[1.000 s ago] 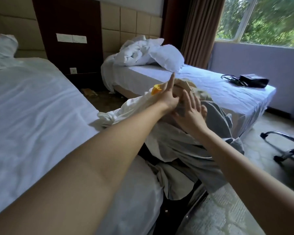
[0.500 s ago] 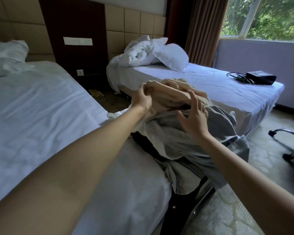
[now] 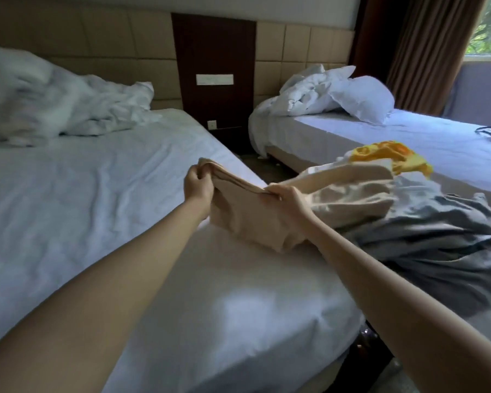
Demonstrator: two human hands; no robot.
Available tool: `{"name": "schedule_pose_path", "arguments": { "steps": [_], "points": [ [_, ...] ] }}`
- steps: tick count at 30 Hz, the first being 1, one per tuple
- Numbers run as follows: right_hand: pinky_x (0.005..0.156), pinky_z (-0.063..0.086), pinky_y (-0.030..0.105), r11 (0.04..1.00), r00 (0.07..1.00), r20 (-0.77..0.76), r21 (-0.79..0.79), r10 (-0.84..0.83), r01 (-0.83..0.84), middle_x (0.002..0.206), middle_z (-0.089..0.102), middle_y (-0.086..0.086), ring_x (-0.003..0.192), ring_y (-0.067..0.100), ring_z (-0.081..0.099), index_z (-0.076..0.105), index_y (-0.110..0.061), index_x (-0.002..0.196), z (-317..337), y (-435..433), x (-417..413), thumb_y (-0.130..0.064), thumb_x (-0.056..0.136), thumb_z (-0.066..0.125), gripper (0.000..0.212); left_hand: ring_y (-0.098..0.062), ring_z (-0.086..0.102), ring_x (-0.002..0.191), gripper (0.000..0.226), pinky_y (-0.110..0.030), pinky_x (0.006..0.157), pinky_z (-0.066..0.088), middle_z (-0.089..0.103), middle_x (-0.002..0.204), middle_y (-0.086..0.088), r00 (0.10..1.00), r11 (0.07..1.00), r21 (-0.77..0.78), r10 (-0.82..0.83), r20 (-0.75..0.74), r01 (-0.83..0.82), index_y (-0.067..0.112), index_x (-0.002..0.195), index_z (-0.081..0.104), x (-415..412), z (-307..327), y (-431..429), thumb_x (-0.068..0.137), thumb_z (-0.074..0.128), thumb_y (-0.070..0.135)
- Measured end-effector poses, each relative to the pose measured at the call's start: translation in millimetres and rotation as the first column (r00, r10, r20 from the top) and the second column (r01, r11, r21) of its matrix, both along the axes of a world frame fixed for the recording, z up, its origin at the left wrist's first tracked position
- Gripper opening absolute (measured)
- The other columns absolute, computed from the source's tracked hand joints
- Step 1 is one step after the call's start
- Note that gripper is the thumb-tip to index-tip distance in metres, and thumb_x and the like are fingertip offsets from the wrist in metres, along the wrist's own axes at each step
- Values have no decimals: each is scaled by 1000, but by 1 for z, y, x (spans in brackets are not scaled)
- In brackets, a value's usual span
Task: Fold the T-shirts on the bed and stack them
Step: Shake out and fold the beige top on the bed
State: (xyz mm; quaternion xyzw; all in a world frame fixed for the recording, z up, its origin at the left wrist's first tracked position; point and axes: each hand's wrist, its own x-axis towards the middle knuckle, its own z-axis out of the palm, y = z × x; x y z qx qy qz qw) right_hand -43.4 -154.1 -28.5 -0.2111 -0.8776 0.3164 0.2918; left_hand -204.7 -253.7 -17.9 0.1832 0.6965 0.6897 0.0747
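Beige T-shirt (image 3: 247, 219) gripped in L hand (image 3: 197, 184) & R hand (image 3: 287, 198), w/ grey garment (image 3: 437, 236), yellow garment (image 3: 386, 157) alongside.

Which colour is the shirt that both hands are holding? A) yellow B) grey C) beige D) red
C: the left hand and the right hand both grip the beige shirt, while the yellow shirt and the grey shirt lie in the pile beside it.

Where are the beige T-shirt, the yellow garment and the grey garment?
beige T-shirt (image 3: 244, 219), head view, middle of the hanging cloth.
yellow garment (image 3: 380, 153), head view, its crumpled top.
grey garment (image 3: 437, 234), head view, its rumpled middle.
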Motion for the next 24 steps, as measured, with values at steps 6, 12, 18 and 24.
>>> {"name": "schedule_pose_path", "arguments": {
  "steps": [6, 12, 18, 24],
  "points": [
    [92, 40, 37, 974, 901, 424, 151, 92, -170, 114, 58, -10, 106, 17, 56, 56, -39, 117, -30, -86, -69, -64, 77, 47, 48, -36, 57, 103, 38, -37, 81, 46, 61, 112, -24, 944, 938, -105, 324, -66, -329, -3, 106, 60, -80, -14, -145, 97, 44, 30],
    [81, 33, 31, 963, 897, 420, 155, 137, -219, 102, 63, 0, 98, 19, 55, 68, -19, 107, -61, -138, -82, -34, 94, 51, 26, -28, 60, 83, 33, -38, 77, 53, 62, 103, -16, 955, 942, -242, 270, 127, -234, 10, 120, 49, -135, -51, -273, 93, 54, 27],
    [73, 41, 32, 967, 999, 14, -252, -37, 39, 86, 59, 7, 85, 22, 55, 67, -5, 92, -49, -160, -123, -18, 94, 52, 20, -30, 58, 90, 48, -38, 79, 45, 61, 95, -18, 851, 893, -331, 101, -516, -307, 5, 99, 55, -84, -79, -288, 71, 58, 44],
    [75, 44, 35, 974, 998, 53, -218, -46, 56, 92, 65, 17, 89, 28, 58, 67, 1, 95, -47, -161, -140, -19, 94, 53, 24, -28, 35, 128, 66, -31, 106, 28, 39, 139, -11, 670, 527, -850, -622, -405, -25, 20, 140, 42, -26, -111, -238, 85, 56, 52]
  ]
}}
